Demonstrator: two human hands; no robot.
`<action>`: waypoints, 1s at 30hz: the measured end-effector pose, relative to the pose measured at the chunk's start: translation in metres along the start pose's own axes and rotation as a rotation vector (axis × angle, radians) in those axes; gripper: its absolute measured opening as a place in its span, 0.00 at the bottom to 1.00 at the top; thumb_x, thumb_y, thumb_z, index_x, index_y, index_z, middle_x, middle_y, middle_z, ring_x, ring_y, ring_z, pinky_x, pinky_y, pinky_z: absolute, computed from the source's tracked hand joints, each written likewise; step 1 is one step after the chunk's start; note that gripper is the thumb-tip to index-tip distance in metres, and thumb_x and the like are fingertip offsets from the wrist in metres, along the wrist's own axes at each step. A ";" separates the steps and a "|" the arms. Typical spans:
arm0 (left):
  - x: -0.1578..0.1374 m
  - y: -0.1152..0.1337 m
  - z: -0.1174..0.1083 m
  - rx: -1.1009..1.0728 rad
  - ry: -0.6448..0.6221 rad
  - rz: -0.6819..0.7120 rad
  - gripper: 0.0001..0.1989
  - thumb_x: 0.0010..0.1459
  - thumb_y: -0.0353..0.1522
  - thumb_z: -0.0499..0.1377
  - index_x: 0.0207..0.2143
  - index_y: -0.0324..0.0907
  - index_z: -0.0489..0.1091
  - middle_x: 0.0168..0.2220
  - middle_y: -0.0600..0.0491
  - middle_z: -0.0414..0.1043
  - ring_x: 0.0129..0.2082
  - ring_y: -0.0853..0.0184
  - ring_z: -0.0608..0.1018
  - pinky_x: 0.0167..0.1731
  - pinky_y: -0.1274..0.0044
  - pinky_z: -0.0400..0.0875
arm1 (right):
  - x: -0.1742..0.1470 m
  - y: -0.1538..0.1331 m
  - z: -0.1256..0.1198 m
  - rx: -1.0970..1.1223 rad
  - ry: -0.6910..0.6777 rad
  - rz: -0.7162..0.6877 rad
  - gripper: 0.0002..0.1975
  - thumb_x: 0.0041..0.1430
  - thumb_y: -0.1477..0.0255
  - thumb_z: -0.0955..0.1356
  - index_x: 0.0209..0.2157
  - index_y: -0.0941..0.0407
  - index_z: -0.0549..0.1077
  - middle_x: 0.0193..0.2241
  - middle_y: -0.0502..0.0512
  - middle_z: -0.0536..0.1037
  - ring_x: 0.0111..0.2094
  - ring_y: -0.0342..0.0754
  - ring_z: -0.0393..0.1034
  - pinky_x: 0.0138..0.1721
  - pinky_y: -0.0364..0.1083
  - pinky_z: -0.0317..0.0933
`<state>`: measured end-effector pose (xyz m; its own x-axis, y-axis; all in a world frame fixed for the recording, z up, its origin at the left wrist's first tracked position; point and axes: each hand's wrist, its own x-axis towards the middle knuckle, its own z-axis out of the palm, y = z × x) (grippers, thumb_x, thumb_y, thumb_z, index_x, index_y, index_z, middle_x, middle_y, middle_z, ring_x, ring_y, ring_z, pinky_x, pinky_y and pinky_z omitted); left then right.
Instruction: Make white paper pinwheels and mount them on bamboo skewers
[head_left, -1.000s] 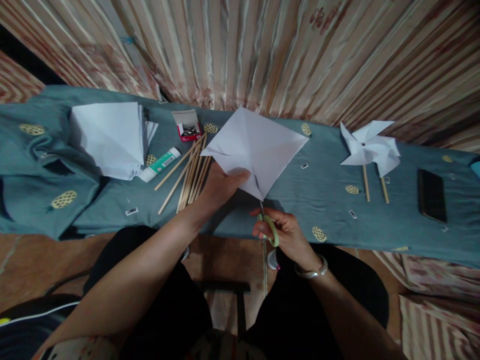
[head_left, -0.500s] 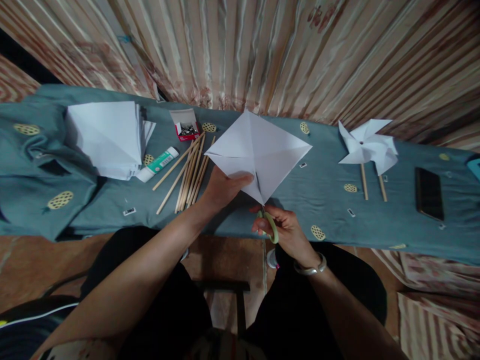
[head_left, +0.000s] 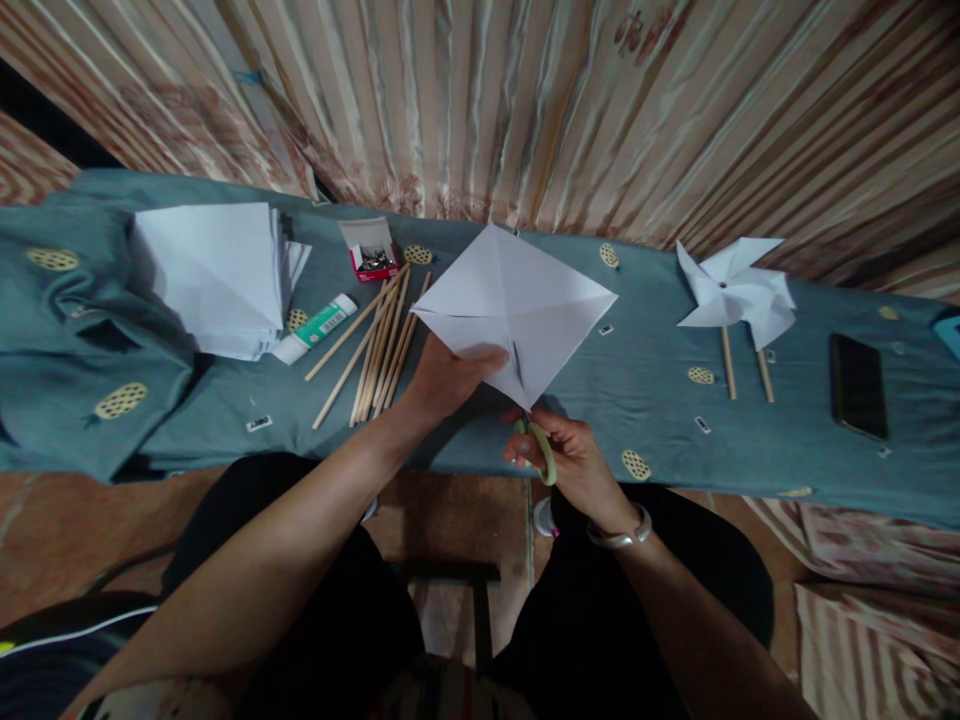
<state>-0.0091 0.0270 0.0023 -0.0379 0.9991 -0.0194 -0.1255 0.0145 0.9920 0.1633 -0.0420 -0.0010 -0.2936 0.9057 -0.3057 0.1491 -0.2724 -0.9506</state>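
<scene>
A white square sheet of paper (head_left: pixel 551 295) with crossing creases is held up corner-on above the cloth. My left hand (head_left: pixel 454 375) grips its lower left edge, thumb on top and fingers hidden beneath. My right hand (head_left: pixel 574 450) is closed round the pale green handles of a pair of scissors (head_left: pixel 546 455). The scissors are at the paper's near corner, and a dark blade shows through a slit running from that corner toward the middle. Another slit runs in from the left corner.
To the left lie wooden sticks (head_left: pixel 367 365), a glue stick (head_left: pixel 319 328), a red box of small metal pieces (head_left: pixel 375 262) and a paper stack (head_left: pixel 214 270). On the right are paper pinwheels (head_left: pixel 731 285) and a phone (head_left: pixel 859 387). A curtain (head_left: pixel 480 110) hangs behind.
The paper has shifted very slightly, its right corner a little to the left. Both hands keep almost the same place and hold.
</scene>
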 end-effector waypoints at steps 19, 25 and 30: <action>0.000 -0.001 0.001 -0.055 -0.009 -0.015 0.15 0.39 0.33 0.67 0.33 0.40 0.73 0.36 0.50 0.78 0.38 0.60 0.78 0.42 0.67 0.74 | 0.001 -0.002 0.004 0.100 0.028 0.049 0.21 0.46 0.53 0.75 0.35 0.54 0.77 0.21 0.47 0.75 0.21 0.42 0.68 0.24 0.42 0.66; 0.000 -0.001 0.000 -0.072 -0.022 -0.020 0.16 0.40 0.32 0.67 0.35 0.39 0.72 0.37 0.50 0.78 0.38 0.61 0.78 0.42 0.69 0.74 | 0.002 -0.001 0.004 0.120 0.024 0.064 0.22 0.45 0.53 0.76 0.35 0.54 0.76 0.20 0.46 0.74 0.21 0.41 0.67 0.24 0.42 0.66; -0.001 -0.003 0.000 -0.056 -0.008 -0.016 0.16 0.40 0.33 0.67 0.35 0.40 0.72 0.37 0.49 0.77 0.38 0.60 0.78 0.43 0.68 0.73 | 0.003 -0.002 0.005 0.130 0.032 0.072 0.22 0.44 0.53 0.76 0.35 0.54 0.76 0.20 0.46 0.74 0.20 0.41 0.67 0.23 0.42 0.66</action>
<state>-0.0090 0.0265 -0.0003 -0.0273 0.9991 -0.0339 -0.1817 0.0284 0.9830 0.1572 -0.0409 -0.0006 -0.2559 0.8915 -0.3738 0.0444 -0.3755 -0.9258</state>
